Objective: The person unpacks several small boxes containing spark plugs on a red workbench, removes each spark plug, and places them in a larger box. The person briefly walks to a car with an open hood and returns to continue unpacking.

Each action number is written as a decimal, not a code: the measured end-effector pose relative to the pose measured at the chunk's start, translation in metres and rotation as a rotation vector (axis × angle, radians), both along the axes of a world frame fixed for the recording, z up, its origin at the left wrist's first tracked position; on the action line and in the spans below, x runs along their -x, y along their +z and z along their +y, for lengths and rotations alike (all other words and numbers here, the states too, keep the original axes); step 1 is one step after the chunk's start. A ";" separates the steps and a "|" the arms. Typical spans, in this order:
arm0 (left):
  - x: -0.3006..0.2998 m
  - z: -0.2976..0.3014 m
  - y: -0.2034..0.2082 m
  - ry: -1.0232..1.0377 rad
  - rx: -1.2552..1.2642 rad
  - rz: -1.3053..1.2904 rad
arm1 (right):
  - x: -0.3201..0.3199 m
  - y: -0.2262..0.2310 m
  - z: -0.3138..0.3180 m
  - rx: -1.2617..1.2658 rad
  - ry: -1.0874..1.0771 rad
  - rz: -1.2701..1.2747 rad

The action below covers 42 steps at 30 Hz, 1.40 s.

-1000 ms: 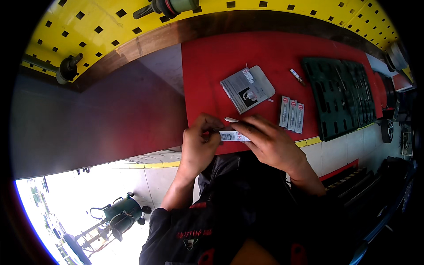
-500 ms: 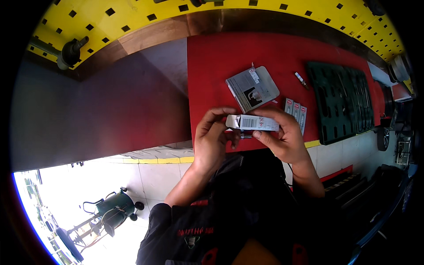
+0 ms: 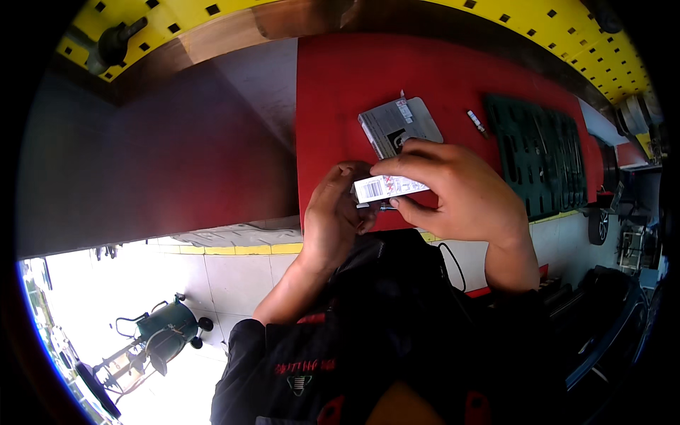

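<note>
"Standing here, what can you make out?"

"A small white box [image 3: 389,188], held up at the desk's [image 3: 329,106] near edge, toward its red surface's left corner. The right hand's [image 3: 467,191] fingers pinch it, thumb on the near side, covering its right end."

"And the left hand [image 3: 329,212]?"

"Curled by the box's left end. I can't tell what those fingers grip."

"Something shiny underneath?"

"A thin metal piece [image 3: 387,207], mostly hidden by box and fingers."

"Farther back?"

"A grey carton [image 3: 386,124], its near side partly blocked by the right hand. Then a slim white plug [image 3: 475,120], and toward the desk's right end a green tool tray [image 3: 528,149], its contents too dark to name."
</note>
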<state>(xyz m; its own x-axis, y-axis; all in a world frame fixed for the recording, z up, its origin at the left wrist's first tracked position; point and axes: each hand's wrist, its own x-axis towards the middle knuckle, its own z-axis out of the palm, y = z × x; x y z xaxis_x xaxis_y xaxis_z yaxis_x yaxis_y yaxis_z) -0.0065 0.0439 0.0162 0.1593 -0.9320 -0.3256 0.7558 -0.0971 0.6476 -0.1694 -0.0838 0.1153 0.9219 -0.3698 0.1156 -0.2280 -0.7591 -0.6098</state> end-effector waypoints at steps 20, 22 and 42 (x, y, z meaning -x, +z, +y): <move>0.003 0.034 -0.025 0.237 0.354 -0.465 | 0.018 -0.074 0.007 -0.552 -0.073 -0.383; 0.003 0.033 -0.023 0.247 0.333 -0.550 | 0.018 -0.074 0.007 -0.524 -0.089 -0.382; -0.015 0.019 -0.022 0.341 0.502 -1.026 | 0.019 -0.079 0.007 -0.486 -0.023 -0.344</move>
<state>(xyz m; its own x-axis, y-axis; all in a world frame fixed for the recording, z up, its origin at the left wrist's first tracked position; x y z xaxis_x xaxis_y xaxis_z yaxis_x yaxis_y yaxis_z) 0.0082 0.0632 -0.0059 0.3962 -0.7780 0.4876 -0.1996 0.4453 0.8728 -0.1884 -0.0764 0.0365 0.8527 -0.4743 0.2191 0.0318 -0.3715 -0.9279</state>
